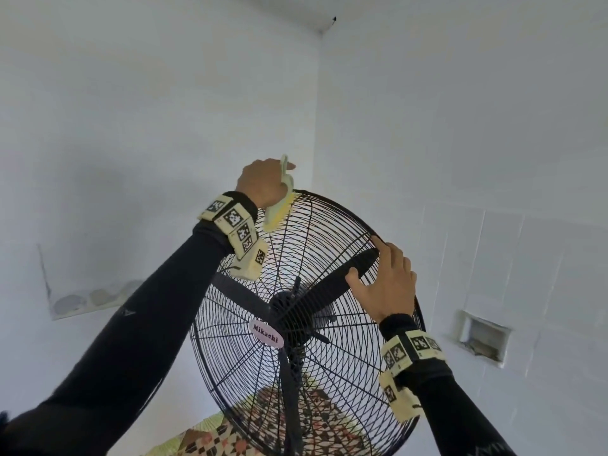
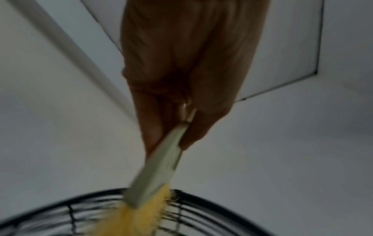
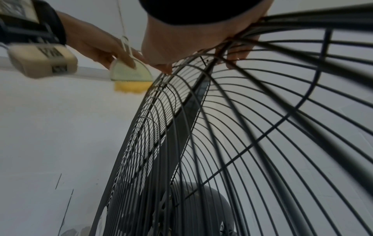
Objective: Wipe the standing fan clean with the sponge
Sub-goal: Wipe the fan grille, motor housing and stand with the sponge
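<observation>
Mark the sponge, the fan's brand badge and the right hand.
sponge [image 1: 279,212], head view, on its yellow lower part.
brand badge [image 1: 266,334], head view, on its lettering.
right hand [image 1: 390,284], head view, on the back of the hand.

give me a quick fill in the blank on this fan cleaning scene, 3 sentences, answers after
1. The left hand holds the ____ against the top rim of the fan guard.
2. The right hand grips the fan guard's ____ edge.
3. The oval label at the guard's centre reads ____.

Missing words: sponge; right; Mikachi
</observation>
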A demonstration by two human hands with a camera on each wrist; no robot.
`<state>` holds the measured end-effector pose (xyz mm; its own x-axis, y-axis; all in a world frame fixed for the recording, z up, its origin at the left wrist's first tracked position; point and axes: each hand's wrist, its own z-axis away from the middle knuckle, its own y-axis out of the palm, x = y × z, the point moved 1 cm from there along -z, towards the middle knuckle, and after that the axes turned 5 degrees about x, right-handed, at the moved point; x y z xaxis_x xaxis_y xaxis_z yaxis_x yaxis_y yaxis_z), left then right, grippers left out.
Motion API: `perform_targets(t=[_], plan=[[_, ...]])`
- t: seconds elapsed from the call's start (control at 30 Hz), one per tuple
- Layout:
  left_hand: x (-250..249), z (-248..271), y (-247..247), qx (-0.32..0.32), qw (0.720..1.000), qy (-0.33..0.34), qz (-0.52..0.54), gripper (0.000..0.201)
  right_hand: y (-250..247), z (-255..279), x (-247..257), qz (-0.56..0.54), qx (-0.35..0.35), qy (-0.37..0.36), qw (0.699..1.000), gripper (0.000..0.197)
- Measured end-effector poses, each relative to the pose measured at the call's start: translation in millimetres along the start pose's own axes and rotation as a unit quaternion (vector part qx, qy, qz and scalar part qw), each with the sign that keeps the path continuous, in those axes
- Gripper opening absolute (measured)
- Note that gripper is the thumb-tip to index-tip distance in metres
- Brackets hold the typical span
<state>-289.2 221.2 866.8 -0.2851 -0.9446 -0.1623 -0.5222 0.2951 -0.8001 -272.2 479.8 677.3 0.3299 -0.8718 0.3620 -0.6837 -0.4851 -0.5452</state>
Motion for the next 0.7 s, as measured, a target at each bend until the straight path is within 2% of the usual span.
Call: perform_targets(t=[0.07,0.2,0.3,0.37,0.4,0.5,0.57,0.7], plan=[[1.4,3.0,-7.9,-0.021,0.998,0.039,0.036,0.052,0.9,0.2,-0.2,0.001,0.000,0.001,1.000,0.079],[1.8,18.2,-0.9,-0.126,0.967,0.123,0.182,0.034,1.2,0.9,-1.0,0.001,-0.001,-0.002,1.000,0.078],[14.9,41.2,35.2,-0.177,0.960,0.117,0.184,0.013,0.8,1.4,-1.3,0.003,-0.001,0.000,1.000,0.078],[25.7,67.7,67.3,-0.174,0.959,0.110,0.194,0.007,1.1,1.8,-2.4,0.000,0.001,0.001,1.000,0.078],[29.8,82.4,82.0,-0.157,0.959,0.103,0.211,0.009,1.1,1.2,-2.4,-0.001,0.000,0.003,1.000,0.078],[38.1,120.7,106.9,-0.122,0.958,0.080,0.249,0.036,1.6,0.0,-2.0,-0.006,-0.002,0.005,1.000,0.077],[39.9,123.5,99.0,-0.148,0.945,0.067,0.283,0.035,2.6,-0.4,0.2,-0.005,-0.004,0.000,1.000,0.077],[37.1,94.5,70.2,-0.233,0.914,0.072,0.324,0.029,2.9,1.4,-1.7,-0.012,-0.012,0.001,1.000,0.077]])
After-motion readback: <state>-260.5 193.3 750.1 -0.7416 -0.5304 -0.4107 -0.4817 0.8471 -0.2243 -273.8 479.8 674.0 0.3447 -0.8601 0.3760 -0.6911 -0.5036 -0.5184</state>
